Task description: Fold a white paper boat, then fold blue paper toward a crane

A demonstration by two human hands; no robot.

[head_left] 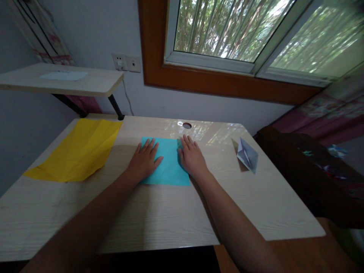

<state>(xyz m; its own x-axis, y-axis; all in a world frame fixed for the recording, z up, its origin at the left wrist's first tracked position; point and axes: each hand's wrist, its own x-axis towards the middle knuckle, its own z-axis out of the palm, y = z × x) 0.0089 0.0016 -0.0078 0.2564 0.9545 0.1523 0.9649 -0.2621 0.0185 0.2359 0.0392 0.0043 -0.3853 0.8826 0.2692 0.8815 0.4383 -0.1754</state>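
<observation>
A sheet of light blue paper (169, 163) lies flat near the middle of a pale wooden desk (170, 216), seen from the wearer's head. It looks nearly square, so no clear long axis can be told; its near edge runs roughly level with the desk's front edge, and its sides run away from the person toward the window (216, 30). The left hand (145, 161) rests on the sheet's left side, palm down, fingers spread and pointing away, thumb angled inward over the paper. The right hand (193, 155) lies at the right side, fingers straight and close together, pointing away and slightly left. Both hands are open and flat, and they hide much of the sheet's left and right edges. To the left, well apart, is a larger, creased yellow sheet (79, 151), its far edge near the black legs (116, 106) of a raised shelf (93, 81) that bears a white paper (64, 76). To the right, also well apart, sits a folded pale paper piece (248, 156), slanting up off the desk. Beyond the blue sheet is a round hole (187, 125) in the desktop; wall sockets (126, 63) are behind the shelf.
</observation>
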